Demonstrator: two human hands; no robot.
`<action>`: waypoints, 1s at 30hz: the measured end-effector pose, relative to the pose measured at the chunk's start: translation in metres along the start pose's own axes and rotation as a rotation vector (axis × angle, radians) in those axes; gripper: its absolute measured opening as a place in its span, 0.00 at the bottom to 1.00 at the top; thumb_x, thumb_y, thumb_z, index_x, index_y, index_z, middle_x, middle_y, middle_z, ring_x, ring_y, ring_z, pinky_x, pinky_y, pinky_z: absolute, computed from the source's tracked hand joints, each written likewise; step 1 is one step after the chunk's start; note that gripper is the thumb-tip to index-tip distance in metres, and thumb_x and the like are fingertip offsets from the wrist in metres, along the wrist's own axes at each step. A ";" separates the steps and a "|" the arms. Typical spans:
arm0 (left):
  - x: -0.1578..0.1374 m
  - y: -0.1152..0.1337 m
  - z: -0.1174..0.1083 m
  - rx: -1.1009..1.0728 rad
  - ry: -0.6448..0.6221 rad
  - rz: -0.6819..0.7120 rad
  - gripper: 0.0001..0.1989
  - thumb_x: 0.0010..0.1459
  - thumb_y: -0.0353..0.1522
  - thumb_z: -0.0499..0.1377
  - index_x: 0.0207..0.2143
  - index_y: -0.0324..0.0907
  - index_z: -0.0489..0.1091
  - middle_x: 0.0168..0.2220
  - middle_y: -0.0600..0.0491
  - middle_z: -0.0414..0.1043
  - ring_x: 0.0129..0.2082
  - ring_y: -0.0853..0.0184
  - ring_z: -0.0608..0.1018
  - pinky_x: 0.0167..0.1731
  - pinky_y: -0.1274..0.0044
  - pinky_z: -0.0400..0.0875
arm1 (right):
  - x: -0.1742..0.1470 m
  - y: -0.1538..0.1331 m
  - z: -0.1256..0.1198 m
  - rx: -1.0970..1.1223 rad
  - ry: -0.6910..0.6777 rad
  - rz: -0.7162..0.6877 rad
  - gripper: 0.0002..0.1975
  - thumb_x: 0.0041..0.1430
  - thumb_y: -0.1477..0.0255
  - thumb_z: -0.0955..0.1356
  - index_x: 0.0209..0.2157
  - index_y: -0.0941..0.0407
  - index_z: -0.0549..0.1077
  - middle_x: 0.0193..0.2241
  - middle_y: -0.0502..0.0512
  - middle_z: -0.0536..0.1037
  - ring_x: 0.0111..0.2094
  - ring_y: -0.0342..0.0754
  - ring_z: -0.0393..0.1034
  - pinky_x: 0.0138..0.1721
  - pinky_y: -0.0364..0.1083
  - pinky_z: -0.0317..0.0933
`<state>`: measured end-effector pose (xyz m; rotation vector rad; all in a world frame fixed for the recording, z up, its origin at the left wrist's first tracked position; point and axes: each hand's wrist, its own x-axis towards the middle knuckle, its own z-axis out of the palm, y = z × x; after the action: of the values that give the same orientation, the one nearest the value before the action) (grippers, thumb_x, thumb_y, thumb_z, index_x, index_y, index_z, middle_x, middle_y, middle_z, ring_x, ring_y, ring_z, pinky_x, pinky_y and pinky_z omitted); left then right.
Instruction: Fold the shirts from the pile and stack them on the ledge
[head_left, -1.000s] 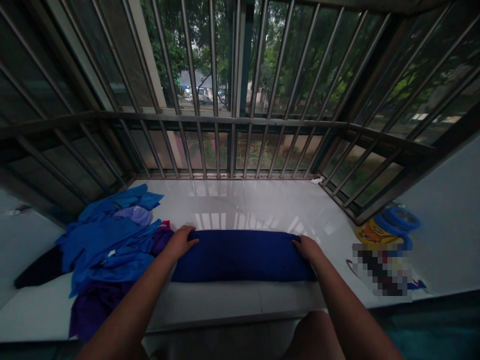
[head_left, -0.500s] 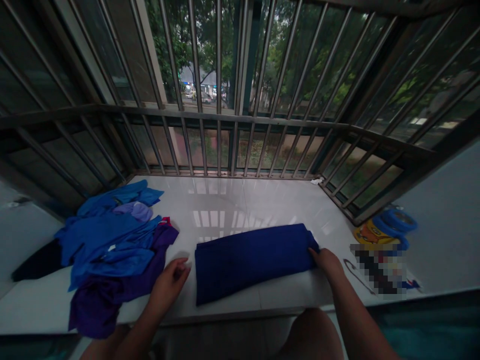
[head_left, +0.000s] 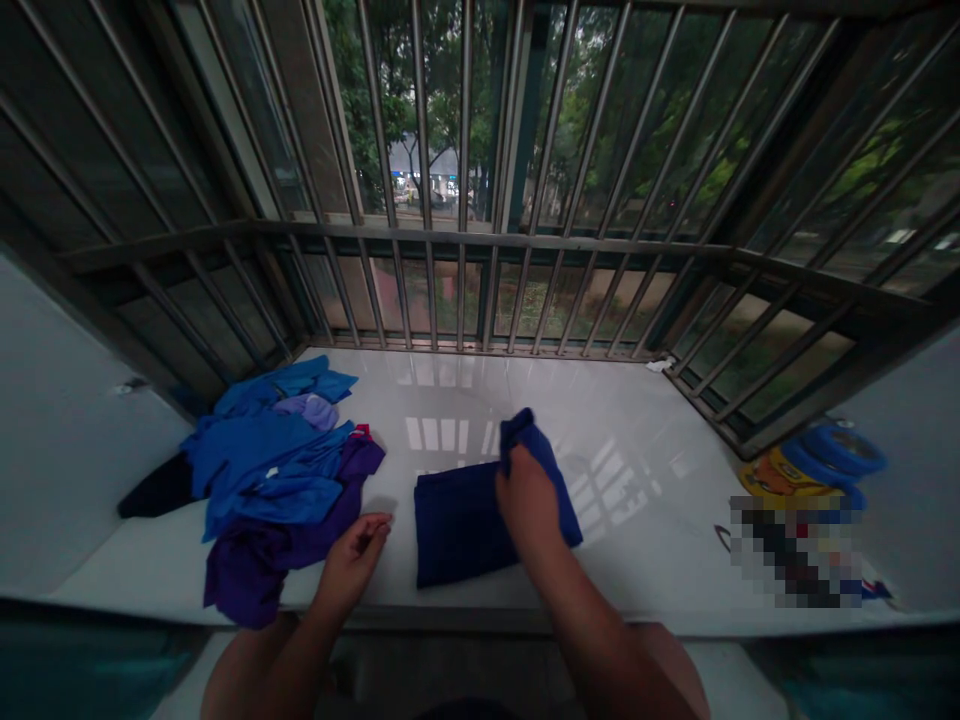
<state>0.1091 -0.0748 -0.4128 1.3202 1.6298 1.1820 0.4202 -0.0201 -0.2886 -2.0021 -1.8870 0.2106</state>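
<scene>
A dark blue folded garment point(head_left: 465, 520) lies on the white sill, its exact kind hidden by the folds. My right hand point(head_left: 531, 500) grips its right end, which is lifted and bent over toward the left, with a corner sticking up above my fingers. Beside the garment's left edge, my left hand point(head_left: 358, 555) rests low over the sill, fingers loosely curled and apart, holding nothing. To its left is a rumpled clothes pile: a bright blue garment point(head_left: 255, 455), a purple garment point(head_left: 247, 575) under it and a lilac piece point(head_left: 311, 410) on top.
Metal window bars point(head_left: 465, 240) close off the back of the white sill point(head_left: 645, 560). At the right wall stands a blue and yellow container point(head_left: 814, 465) near a pixelated patch of small items. A white scrap point(head_left: 660, 364) lies in the far right corner.
My right hand has carried the garment's right end up and leftward, folding it over. My left hand stays beside the left edge. The view has shifted slightly.
</scene>
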 end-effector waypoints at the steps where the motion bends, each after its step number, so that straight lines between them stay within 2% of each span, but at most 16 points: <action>1: 0.000 0.000 0.001 0.021 0.001 0.018 0.29 0.57 0.59 0.65 0.43 0.44 0.81 0.37 0.48 0.86 0.41 0.54 0.87 0.46 0.65 0.82 | -0.014 -0.027 0.022 -0.011 -0.076 -0.094 0.24 0.70 0.76 0.64 0.65 0.64 0.72 0.65 0.75 0.75 0.66 0.61 0.72 0.66 0.55 0.65; 3: -0.002 0.000 0.001 0.061 -0.001 0.055 0.26 0.60 0.57 0.64 0.43 0.45 0.82 0.39 0.48 0.86 0.42 0.54 0.87 0.48 0.65 0.82 | -0.045 -0.068 0.068 -0.021 -0.252 -0.230 0.25 0.73 0.77 0.60 0.68 0.62 0.71 0.72 0.74 0.68 0.71 0.64 0.65 0.69 0.63 0.62; 5: -0.003 0.002 0.002 0.093 -0.016 0.095 0.23 0.63 0.54 0.62 0.43 0.45 0.82 0.41 0.48 0.87 0.42 0.55 0.87 0.48 0.66 0.82 | -0.075 -0.090 0.109 0.005 -0.356 -0.296 0.24 0.76 0.69 0.63 0.68 0.59 0.71 0.74 0.71 0.63 0.74 0.68 0.60 0.71 0.72 0.57; 7: -0.005 0.006 0.001 0.115 -0.046 0.138 0.20 0.65 0.51 0.61 0.43 0.46 0.82 0.41 0.49 0.86 0.41 0.57 0.87 0.47 0.67 0.82 | -0.096 -0.094 0.134 0.031 -0.367 -0.381 0.28 0.77 0.63 0.64 0.73 0.57 0.67 0.77 0.68 0.56 0.77 0.69 0.51 0.73 0.75 0.52; 9: -0.007 0.009 0.002 0.143 -0.062 0.177 0.19 0.67 0.49 0.59 0.43 0.46 0.81 0.39 0.50 0.86 0.40 0.57 0.86 0.45 0.68 0.82 | -0.104 -0.084 0.143 0.035 -0.383 -0.445 0.28 0.79 0.66 0.62 0.75 0.57 0.63 0.76 0.67 0.58 0.78 0.66 0.51 0.74 0.72 0.52; 12: -0.008 0.009 0.004 0.181 -0.050 0.245 0.17 0.68 0.47 0.58 0.43 0.47 0.81 0.40 0.49 0.85 0.40 0.58 0.86 0.44 0.67 0.82 | -0.103 -0.054 0.137 0.042 -0.415 -0.591 0.26 0.79 0.72 0.60 0.74 0.58 0.66 0.74 0.65 0.64 0.77 0.61 0.55 0.76 0.65 0.54; 14: -0.008 0.005 0.007 0.212 -0.037 0.305 0.16 0.68 0.45 0.59 0.46 0.47 0.81 0.46 0.47 0.84 0.43 0.57 0.86 0.45 0.66 0.83 | -0.101 -0.032 0.129 0.089 -0.417 -0.735 0.24 0.80 0.71 0.61 0.72 0.56 0.68 0.73 0.61 0.66 0.77 0.58 0.55 0.77 0.62 0.52; 16: -0.007 0.000 0.011 0.264 -0.025 0.379 0.15 0.68 0.42 0.59 0.50 0.47 0.81 0.53 0.44 0.82 0.50 0.55 0.85 0.50 0.63 0.83 | -0.102 -0.011 0.121 0.164 -0.419 -0.813 0.23 0.80 0.68 0.62 0.71 0.54 0.70 0.72 0.58 0.70 0.76 0.54 0.57 0.77 0.60 0.52; 18: -0.008 -0.005 0.016 0.322 -0.021 0.447 0.16 0.69 0.40 0.60 0.54 0.48 0.80 0.59 0.44 0.79 0.59 0.53 0.82 0.59 0.58 0.80 | -0.103 0.003 0.115 0.237 -0.407 -0.769 0.23 0.79 0.64 0.65 0.69 0.54 0.72 0.70 0.58 0.73 0.74 0.53 0.61 0.77 0.57 0.53; 21: -0.009 -0.007 0.019 0.388 -0.054 0.499 0.19 0.69 0.37 0.60 0.59 0.48 0.78 0.65 0.43 0.75 0.65 0.51 0.78 0.65 0.54 0.75 | -0.099 0.009 0.103 0.321 -0.388 -0.598 0.20 0.74 0.64 0.71 0.63 0.55 0.79 0.66 0.60 0.77 0.70 0.54 0.68 0.76 0.57 0.56; 23: -0.011 -0.004 0.018 0.426 -0.093 0.510 0.22 0.68 0.36 0.60 0.63 0.48 0.76 0.68 0.43 0.72 0.68 0.50 0.76 0.67 0.53 0.73 | -0.092 0.005 0.093 0.387 -0.383 -0.492 0.17 0.73 0.66 0.71 0.59 0.53 0.82 0.62 0.59 0.82 0.67 0.55 0.73 0.74 0.57 0.59; 26: -0.014 0.004 0.014 0.480 -0.154 0.544 0.26 0.68 0.35 0.61 0.67 0.48 0.71 0.72 0.42 0.67 0.71 0.49 0.72 0.69 0.51 0.70 | -0.083 -0.002 0.076 0.493 -0.311 -0.374 0.18 0.75 0.67 0.68 0.61 0.52 0.81 0.59 0.58 0.83 0.63 0.55 0.77 0.70 0.57 0.66; 28: -0.015 0.008 0.013 0.510 -0.175 0.570 0.29 0.66 0.34 0.61 0.69 0.48 0.69 0.74 0.42 0.64 0.73 0.48 0.69 0.70 0.51 0.69 | -0.083 -0.001 0.068 0.521 -0.237 -0.394 0.19 0.76 0.67 0.65 0.63 0.51 0.79 0.61 0.59 0.82 0.64 0.55 0.76 0.70 0.57 0.66; 30: -0.017 0.009 0.012 0.532 -0.176 0.586 0.31 0.65 0.32 0.61 0.70 0.47 0.67 0.75 0.42 0.63 0.74 0.48 0.67 0.70 0.51 0.68 | -0.089 0.007 0.065 0.496 -0.215 -0.517 0.20 0.76 0.68 0.65 0.64 0.53 0.77 0.62 0.61 0.81 0.66 0.54 0.74 0.72 0.58 0.63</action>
<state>0.1268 -0.0880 -0.4087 2.2851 1.5260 0.9230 0.3955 -0.0972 -0.3644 -1.1689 -2.1437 0.6887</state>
